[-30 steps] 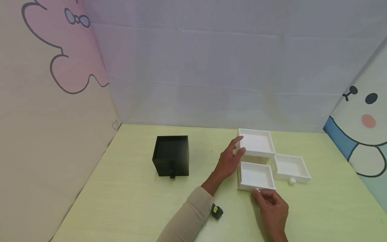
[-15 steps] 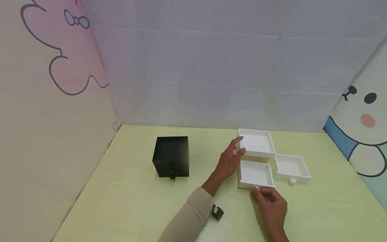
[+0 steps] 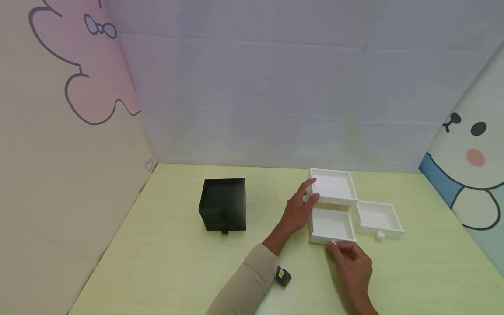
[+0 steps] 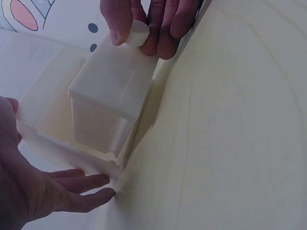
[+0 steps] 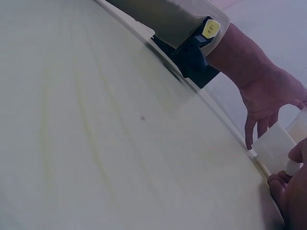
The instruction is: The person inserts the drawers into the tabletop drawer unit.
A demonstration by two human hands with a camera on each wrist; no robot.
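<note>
Right grip [image 3: 353, 270] over yellowish table [image 3: 165, 262], grey backdrop [image 3: 267, 87]

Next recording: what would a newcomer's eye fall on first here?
Probably the black box, standing dark on the pale table, left of centre in the head view. Next, the right hand pinching the white knob of a drawer, while the left hand touches the white case behind it.

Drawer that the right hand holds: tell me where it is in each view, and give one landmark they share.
Head: the drawer is right of centre, below the middle.
Left wrist: left of centre, upper part.
Right wrist: near the right edge, below the middle, partly hidden.
Shared landmark: its white knob, pinched by the right hand.
</note>
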